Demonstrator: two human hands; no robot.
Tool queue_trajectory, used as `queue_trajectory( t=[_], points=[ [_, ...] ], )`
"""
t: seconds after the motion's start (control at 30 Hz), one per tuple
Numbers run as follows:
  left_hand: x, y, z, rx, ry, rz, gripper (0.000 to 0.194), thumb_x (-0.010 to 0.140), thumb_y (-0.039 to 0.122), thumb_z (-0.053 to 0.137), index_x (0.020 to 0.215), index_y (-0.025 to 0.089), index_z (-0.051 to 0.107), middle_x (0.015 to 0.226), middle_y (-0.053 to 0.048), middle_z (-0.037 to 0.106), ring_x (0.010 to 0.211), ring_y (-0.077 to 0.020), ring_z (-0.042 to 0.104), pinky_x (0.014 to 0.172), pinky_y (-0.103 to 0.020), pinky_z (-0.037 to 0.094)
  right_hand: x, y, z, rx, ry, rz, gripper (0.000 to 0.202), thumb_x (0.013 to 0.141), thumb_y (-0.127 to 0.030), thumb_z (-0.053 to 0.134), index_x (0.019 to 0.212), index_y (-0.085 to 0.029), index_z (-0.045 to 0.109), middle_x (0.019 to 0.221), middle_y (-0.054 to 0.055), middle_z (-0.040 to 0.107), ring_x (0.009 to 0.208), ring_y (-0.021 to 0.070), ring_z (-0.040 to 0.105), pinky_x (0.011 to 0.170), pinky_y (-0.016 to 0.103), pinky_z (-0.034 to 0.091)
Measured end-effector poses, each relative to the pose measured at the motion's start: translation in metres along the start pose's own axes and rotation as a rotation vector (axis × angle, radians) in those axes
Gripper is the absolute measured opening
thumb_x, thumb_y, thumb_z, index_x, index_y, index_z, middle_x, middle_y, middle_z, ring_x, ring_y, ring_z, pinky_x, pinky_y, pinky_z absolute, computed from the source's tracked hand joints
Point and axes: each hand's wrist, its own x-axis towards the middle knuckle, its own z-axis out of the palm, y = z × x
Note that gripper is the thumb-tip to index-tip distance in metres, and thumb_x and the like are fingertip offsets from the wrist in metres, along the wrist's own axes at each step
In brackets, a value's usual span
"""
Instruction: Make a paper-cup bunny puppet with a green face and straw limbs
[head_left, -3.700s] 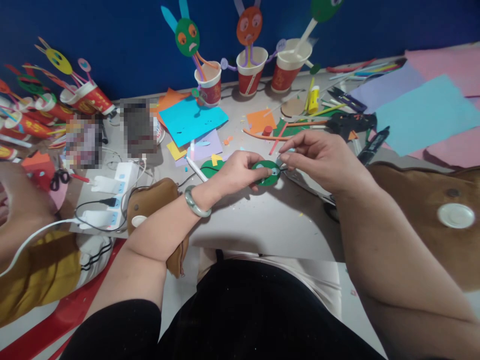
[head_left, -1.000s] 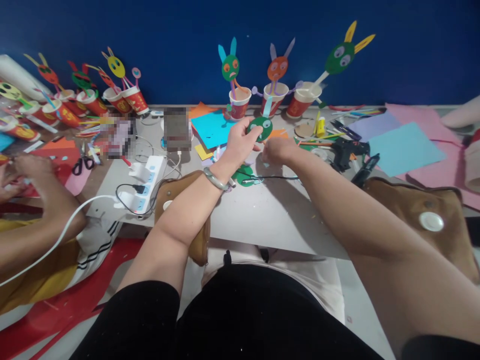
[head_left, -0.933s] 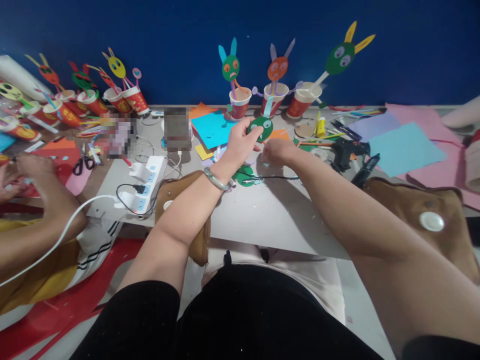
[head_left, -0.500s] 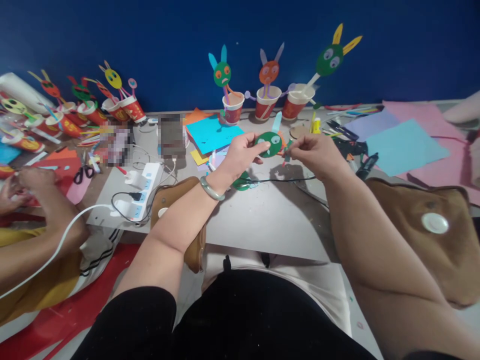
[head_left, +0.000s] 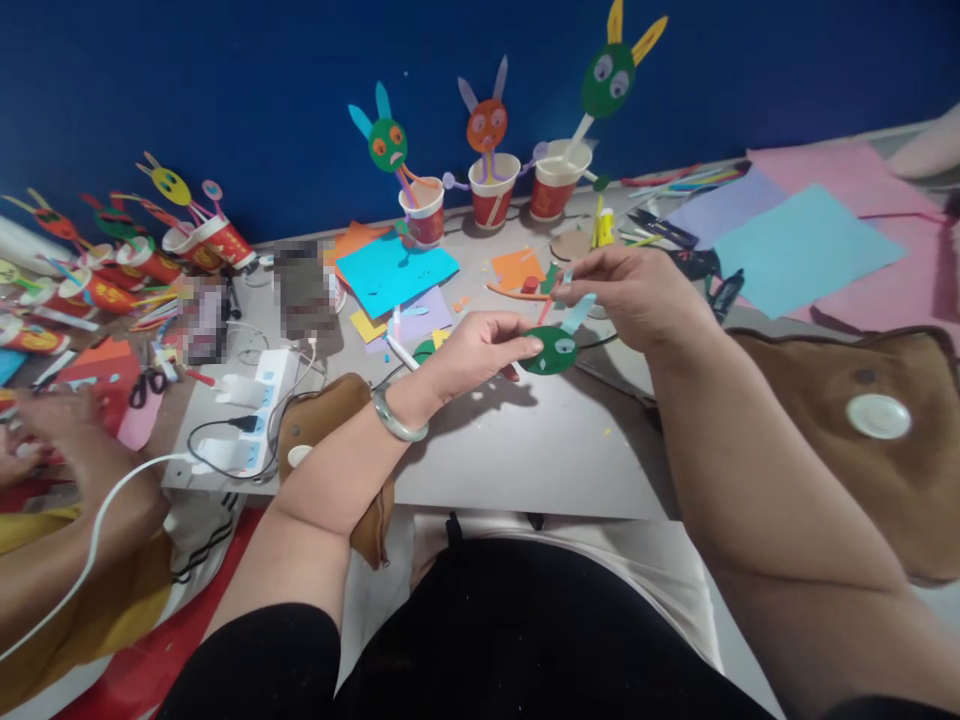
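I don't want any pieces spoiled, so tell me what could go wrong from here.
The left hand pinches the green paper face at one side, so pressing on the far side might bend it.
The right hand has a small pale piece at its fingertips, which could slip or be dropped.
A black cord runs beneath the right hand and might get snagged.
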Motion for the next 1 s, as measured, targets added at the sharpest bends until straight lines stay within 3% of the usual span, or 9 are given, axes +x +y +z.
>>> queue_trajectory(
  t=[0.13, 0.23, 0.5, 0.63, 0.8, 1.0],
  points=[
    [-0.002, 0.002, 0.002, 0.043, 0.033, -0.054, 0.021, 0.082, 0.016, 0.091, 0.09, 0.013, 0.072, 0.076, 0.001, 0.075, 0.066, -0.0076, 0.067, 0.058, -0.019, 0.05, -0.005, -0.004, 0.003, -0.052, -0.043, 0.011, 0.029, 0.063, -0.007, 0.099, 0.068, -0.017, 0.073, 0.072, 0.001, 0.073, 0.068, 0.0112, 0.062, 0.074, 0.028, 0.053],
    [-0.004, 0.005, 0.003, 0.081, 0.075, -0.062, 0.023, 0.086, 0.007, 0.084, 0.096, 0.016, 0.065, 0.067, 0.005, 0.07, 0.06, -0.0065, 0.066, 0.058, -0.019, 0.049, -0.007, -0.005, 0.002, -0.122, -0.094, 0.044, 0.026, 0.066, -0.01, 0.098, 0.067, -0.017, 0.073, 0.07, 0.001, 0.071, 0.068, 0.0117, 0.061, 0.069, 0.028, 0.049],
    [-0.005, -0.003, 0.007, 0.189, 0.103, -0.022, 0.046, 0.082, 0.003, 0.084, 0.109, 0.022, 0.052, 0.061, 0.013, 0.066, 0.055, -0.0064, 0.062, 0.056, -0.021, 0.047, -0.004, -0.001, -0.005, -0.238, -0.312, 0.024, 0.043, 0.055, -0.048, 0.109, 0.06, -0.023, 0.074, 0.062, 0.0, 0.067, 0.063, 0.0124, 0.056, 0.059, 0.029, 0.041],
    [-0.005, -0.006, 0.006, 0.203, 0.088, -0.026, 0.048, 0.083, 0.005, 0.085, 0.114, 0.022, 0.053, 0.064, 0.013, 0.066, 0.055, -0.0066, 0.063, 0.058, -0.021, 0.046, -0.003, 0.001, -0.002, -0.261, -0.383, 0.065, 0.045, 0.06, -0.051, 0.108, 0.059, -0.023, 0.072, 0.059, 0.0, 0.063, 0.06, 0.013, 0.056, 0.06, 0.032, 0.045],
    [-0.006, -0.004, 0.007, 0.21, 0.084, -0.051, 0.044, 0.084, 0.002, 0.082, 0.112, 0.021, 0.054, 0.062, 0.013, 0.066, 0.053, -0.0058, 0.062, 0.057, -0.021, 0.044, -0.007, 0.0, 0.002, -0.286, -0.384, 0.06, 0.042, 0.066, -0.047, 0.106, 0.059, -0.023, 0.072, 0.059, 0.0, 0.063, 0.061, 0.0125, 0.056, 0.061, 0.031, 0.044],
    [-0.005, -0.004, 0.007, 0.21, 0.08, -0.04, 0.042, 0.083, 0.002, 0.082, 0.109, 0.021, 0.054, 0.062, 0.012, 0.067, 0.054, -0.0065, 0.063, 0.058, -0.021, 0.045, -0.013, -0.006, 0.008, -0.297, -0.338, 0.074, 0.044, 0.064, -0.047, 0.107, 0.055, -0.023, 0.07, 0.056, 0.001, 0.062, 0.059, 0.0126, 0.053, 0.059, 0.031, 0.044]
  ],
)
